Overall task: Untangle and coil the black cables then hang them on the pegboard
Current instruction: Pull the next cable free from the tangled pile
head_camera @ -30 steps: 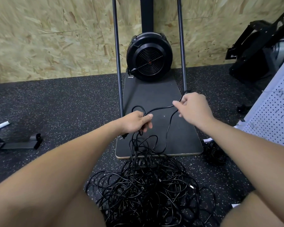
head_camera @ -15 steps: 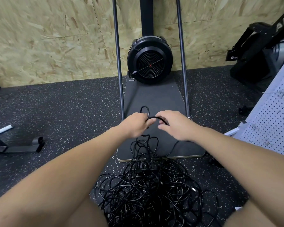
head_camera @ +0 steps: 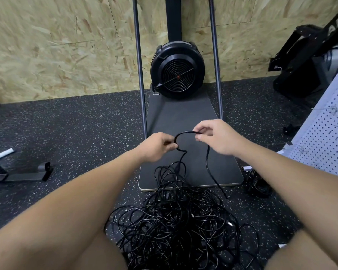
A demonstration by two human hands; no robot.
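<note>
Pinching cable (head_camera: pixel 184 132) between hands, tangled pile (head_camera: pixel 176 227) below

Your left hand (head_camera: pixel 156 146) and right hand (head_camera: pixel 217 138) reach forward at frame centre, each pinching the cable (head_camera: pixel 183 133).

Cable pile (head_camera: pixel 180 227) before platform (head_camera: pixel 180 115); pegboard (head_camera: pixel 328 137) right.

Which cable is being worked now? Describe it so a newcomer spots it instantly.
Find the black fan by the wall, then the dark mat before it. Above the mat, the cable arches between left hand and right hand; the others lie in the pile.
</note>
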